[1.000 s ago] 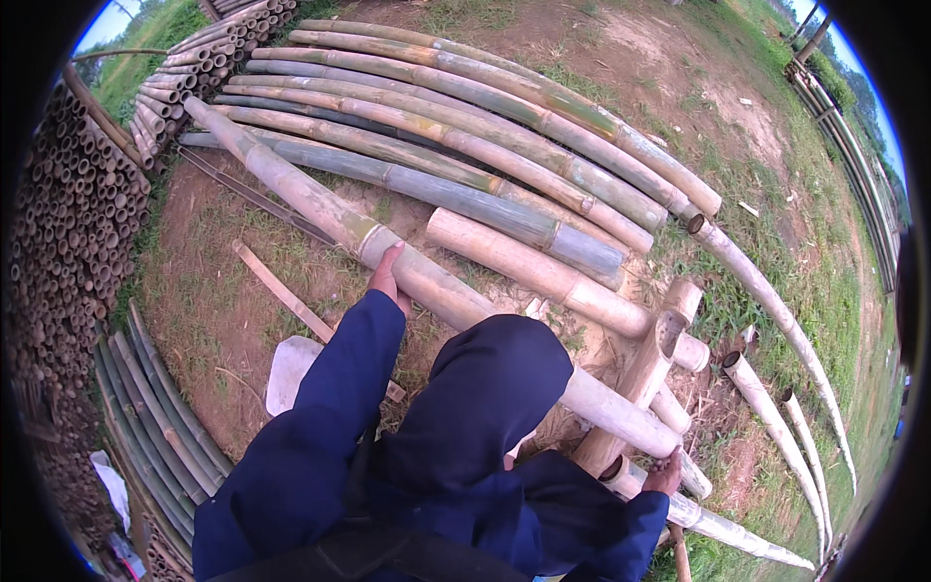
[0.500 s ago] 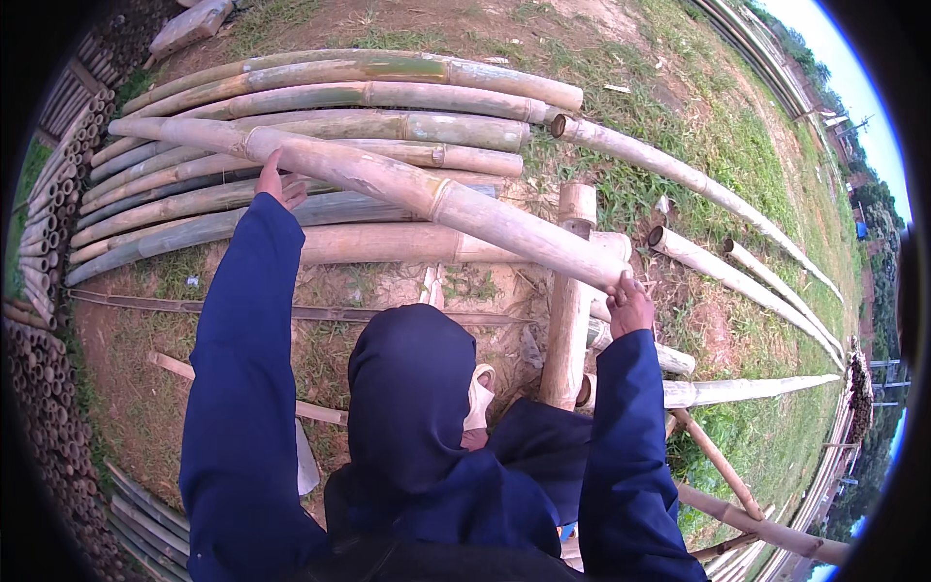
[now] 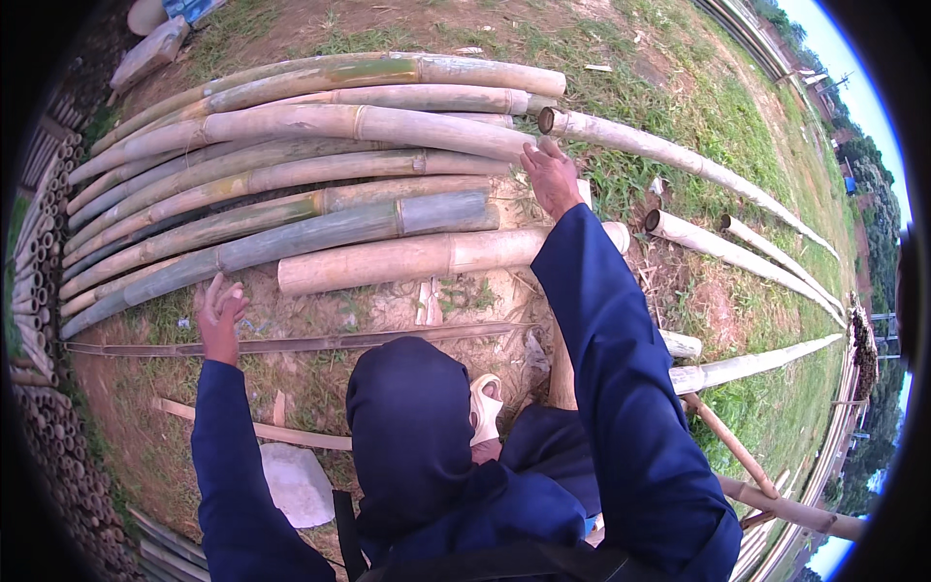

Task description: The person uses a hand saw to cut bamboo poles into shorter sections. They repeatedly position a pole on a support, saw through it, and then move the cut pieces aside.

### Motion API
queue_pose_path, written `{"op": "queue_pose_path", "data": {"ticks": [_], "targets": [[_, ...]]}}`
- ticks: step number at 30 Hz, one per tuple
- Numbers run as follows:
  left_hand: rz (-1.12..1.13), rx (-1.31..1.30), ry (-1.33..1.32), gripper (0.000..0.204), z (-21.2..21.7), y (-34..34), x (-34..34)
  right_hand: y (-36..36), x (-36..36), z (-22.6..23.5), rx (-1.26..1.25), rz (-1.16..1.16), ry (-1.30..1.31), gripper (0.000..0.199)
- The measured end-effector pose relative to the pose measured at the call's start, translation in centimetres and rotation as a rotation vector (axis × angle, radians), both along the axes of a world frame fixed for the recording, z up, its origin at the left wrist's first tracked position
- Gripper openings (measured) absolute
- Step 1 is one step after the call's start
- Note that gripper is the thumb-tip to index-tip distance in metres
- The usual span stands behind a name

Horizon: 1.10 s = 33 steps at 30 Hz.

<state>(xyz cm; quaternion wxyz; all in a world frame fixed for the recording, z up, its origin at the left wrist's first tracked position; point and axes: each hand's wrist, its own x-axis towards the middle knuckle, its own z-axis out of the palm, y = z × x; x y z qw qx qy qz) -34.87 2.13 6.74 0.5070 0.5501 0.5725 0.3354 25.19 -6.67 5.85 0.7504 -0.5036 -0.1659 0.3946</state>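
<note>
A long pale bamboo pole lies across a row of bamboo poles on the ground. At its right cut end is my right hand, with the fingers curled against the rim. My left hand holds nothing; its fingers are spread just below a grey-green bamboo pole, close to its near side. A short thick bamboo piece lies crosswise between the row and me, with its right part behind my right sleeve.
Several pale bamboo poles stretch away over grass on the right. A stack of bamboo ends lines the left. A thin bamboo strip crosses the dirt near me. A whitish block lies beside my left arm.
The pale bamboo pole came down from a slanted hold onto the row. My left hand let go of it and moved down toward me. My right hand moved up and left with its end.
</note>
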Motion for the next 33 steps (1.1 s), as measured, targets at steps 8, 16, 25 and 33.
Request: {"op": "queue_pose_path", "data": {"ticks": [8,16,25,33], "targets": [[-0.552,-0.174,-0.305,0.076,6.9,-16.6,9.0,-5.3,-4.0,-1.5,-0.257,0.149,-0.163,0.086],[-0.678,0.255,-0.028,0.072,14.0,-20.4,14.6,-17.4,-6.7,-1.2,-0.506,0.303,-0.384,0.07],[-1.016,0.957,0.484,0.047,17.4,-22.8,18.7,-33.6,-10.1,-1.7,-0.716,0.315,-0.596,0.058],[-1.057,0.63,0.106,0.044,15.3,-18.9,20.3,-46.8,-15.1,1.4,-0.992,0.216,-0.995,0.049]]}}
